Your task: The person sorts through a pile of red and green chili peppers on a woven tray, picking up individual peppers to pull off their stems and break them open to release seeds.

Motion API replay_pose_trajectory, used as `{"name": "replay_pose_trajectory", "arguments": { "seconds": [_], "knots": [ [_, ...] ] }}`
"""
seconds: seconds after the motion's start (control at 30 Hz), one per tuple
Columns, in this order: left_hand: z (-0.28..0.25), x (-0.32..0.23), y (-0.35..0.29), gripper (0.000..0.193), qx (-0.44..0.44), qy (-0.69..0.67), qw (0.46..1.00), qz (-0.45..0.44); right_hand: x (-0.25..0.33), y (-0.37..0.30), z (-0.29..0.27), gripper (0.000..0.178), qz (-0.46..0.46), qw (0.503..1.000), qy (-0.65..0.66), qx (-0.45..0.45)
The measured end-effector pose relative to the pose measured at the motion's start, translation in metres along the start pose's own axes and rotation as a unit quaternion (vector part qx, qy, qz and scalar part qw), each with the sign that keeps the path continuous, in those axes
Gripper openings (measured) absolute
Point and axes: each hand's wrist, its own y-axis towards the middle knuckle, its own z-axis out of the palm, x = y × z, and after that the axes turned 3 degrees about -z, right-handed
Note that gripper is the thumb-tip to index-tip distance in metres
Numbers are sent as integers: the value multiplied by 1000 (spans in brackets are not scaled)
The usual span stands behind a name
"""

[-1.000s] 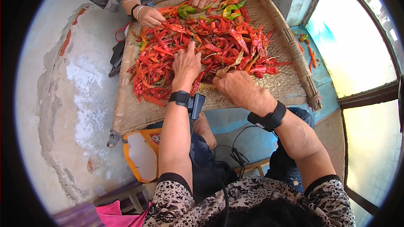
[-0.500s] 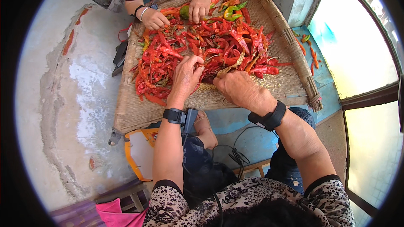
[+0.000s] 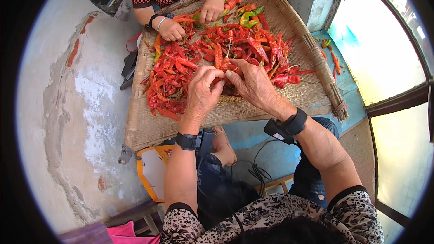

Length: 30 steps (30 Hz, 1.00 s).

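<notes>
Over the near side of a heap of red chili peppers [image 3: 257, 47], my two hands meet with their fingertips almost together. My left hand [image 3: 202, 91] is closed, its thumb and forefinger pinching a red chili pepper [image 3: 219, 57] that points up and away from me. From the right, my right hand [image 3: 255, 83] pinches at the same pepper with thumb and forefinger. A pale stem shows just beyond the fingertips; whether it belongs to this pepper I cannot tell. The fingers partly hide the pepper. The heap lies on a large woven tray [image 3: 312, 88].
Across the tray, another person's left hand [image 3: 212, 8] and right hand [image 3: 171, 29] are among the peppers. Green peppers [image 3: 248, 20] lie at the far side. More peppers [image 3: 335, 61] rest on the blue ledge by the window. A cable [image 3: 257, 171] hangs below the tray.
My right hand has moved up and left to meet my left hand, and its fingers have turned inward. A red pepper now stands up at my fingertips. The other person's hands shifted slightly.
</notes>
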Motion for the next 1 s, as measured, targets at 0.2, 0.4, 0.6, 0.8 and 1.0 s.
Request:
{"name": "replay_pose_trajectory", "arguments": {
  "seconds": [0.2, 0.4, 0.6, 0.8, 1.0],
  "knots": [
    [7, -14, 2, 23, 4, -19, 999, 32, -4, 6, -5, 27, 91, 981, 168, -10],
    [7, -29, 5, 18, -5, -71, 997, 7, -8, 7, -9, 23, 92, 976, 178, -86],
    [8, -13, 5, 16, -31, -255, 961, -100, -23, 12, -15, 26, 106, 964, 219, -103],
    [13, -12, 8, 24, -3, -246, 954, -169, -18, 11, -19, 26, 92, 974, 188, -91],
    [12, -18, 8, 34, 54, -172, 972, -149, -12, 11, -19, 25, 82, 981, 159, -77]
  ]
}}
